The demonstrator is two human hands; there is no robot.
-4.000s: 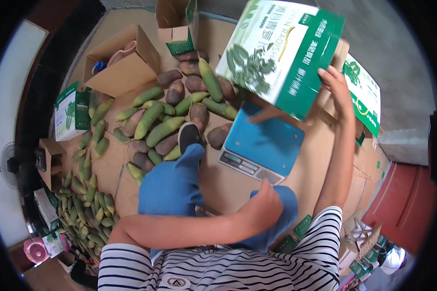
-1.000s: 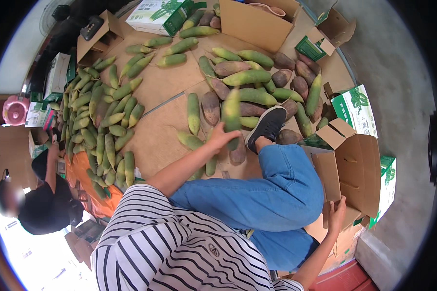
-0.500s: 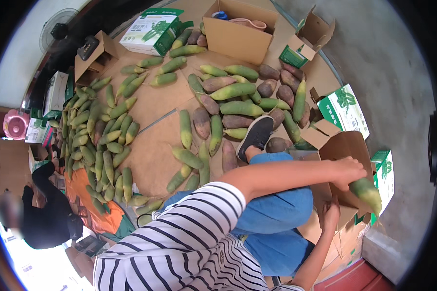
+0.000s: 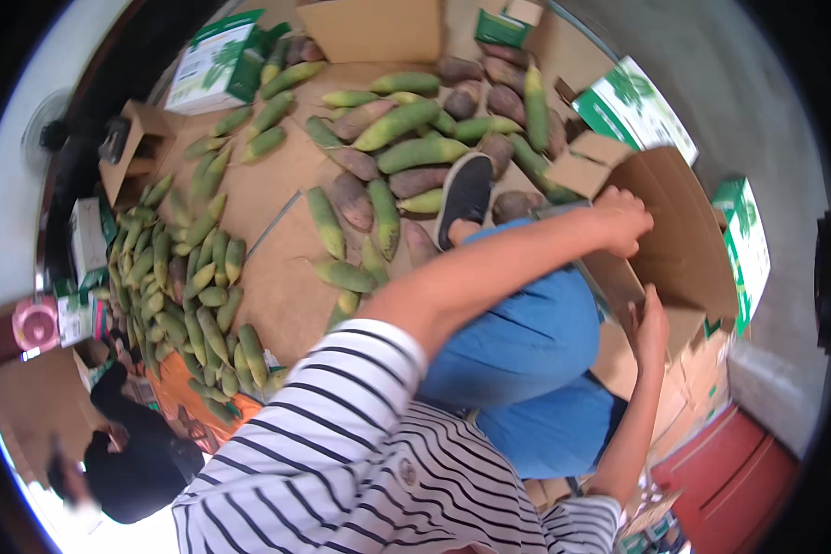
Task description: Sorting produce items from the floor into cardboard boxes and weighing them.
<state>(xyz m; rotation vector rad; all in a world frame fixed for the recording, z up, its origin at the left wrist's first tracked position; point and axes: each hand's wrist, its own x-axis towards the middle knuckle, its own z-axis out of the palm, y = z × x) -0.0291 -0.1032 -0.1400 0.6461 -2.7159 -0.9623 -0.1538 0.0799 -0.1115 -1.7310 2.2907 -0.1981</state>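
An opened cardboard box [image 4: 679, 235] stands at my right knee, with its flaps up. My left hand [image 4: 623, 222] is over the box's opening, its fingers curled; what they hold, if anything, is hidden. Lower down, my right hand [image 4: 651, 328] grips the near edge of the same box, thumb and fingers along the cardboard. Beyond my shoe lie several long green radishes [image 4: 422, 155] mixed with purplish-brown radishes [image 4: 351, 201]. A larger heap of green radishes [image 4: 194, 300] is at the left.
Green-and-white printed cartons stand around: one carton [image 4: 217, 69] at the back left, another carton [image 4: 639, 109] behind my box. A plain cardboard box [image 4: 374, 32] is at the far side. At lower left a person in black [image 4: 143, 462] bends down. A grey wall [image 4: 766, 120] rises at right.
My left hand has drawn back from beyond the box to over its opening; the green radish it held is no longer visible. My right hand stays on the box. The view has shifted.
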